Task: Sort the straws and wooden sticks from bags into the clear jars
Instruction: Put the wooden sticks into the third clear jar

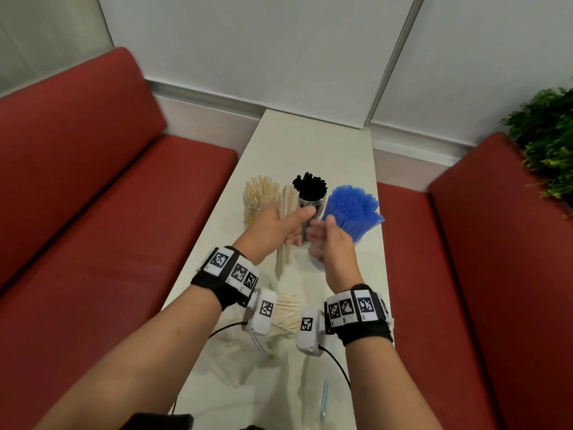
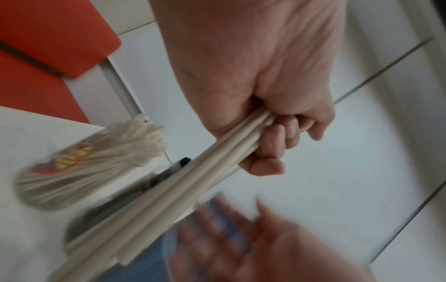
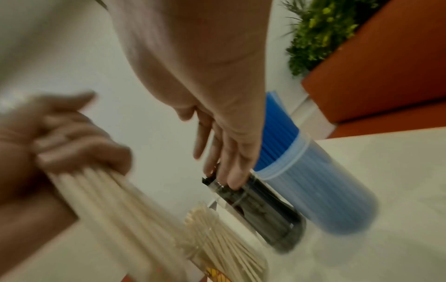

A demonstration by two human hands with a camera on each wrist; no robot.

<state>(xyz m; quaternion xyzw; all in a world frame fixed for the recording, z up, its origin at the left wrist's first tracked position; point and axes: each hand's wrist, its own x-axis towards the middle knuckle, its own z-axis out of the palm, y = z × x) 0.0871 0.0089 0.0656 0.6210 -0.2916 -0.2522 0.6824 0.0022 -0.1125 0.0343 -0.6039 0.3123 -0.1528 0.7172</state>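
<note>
My left hand [image 1: 280, 225] grips a bundle of beige straws [image 1: 285, 231] above the table, in front of the jars; the grip shows in the left wrist view on the beige straws [image 2: 193, 190]. My right hand [image 1: 325, 240] is open beside it, fingers straight, close to the jar of black straws [image 1: 311, 193]. A jar of beige straws [image 1: 260, 197] stands at the left, a jar of blue straws [image 1: 353, 209] at the right. The right wrist view shows my right fingers [image 3: 224, 152] over the black jar [image 3: 260, 209] and the blue jar [image 3: 313, 190].
Thin wooden sticks [image 1: 285, 315] lie in a clear bag near my wrists, with more clear bags [image 1: 313, 386] toward the front edge. The narrow white table [image 1: 310, 150] runs between two red benches [image 1: 93, 197]. A green plant [image 1: 545, 141] stands at the right.
</note>
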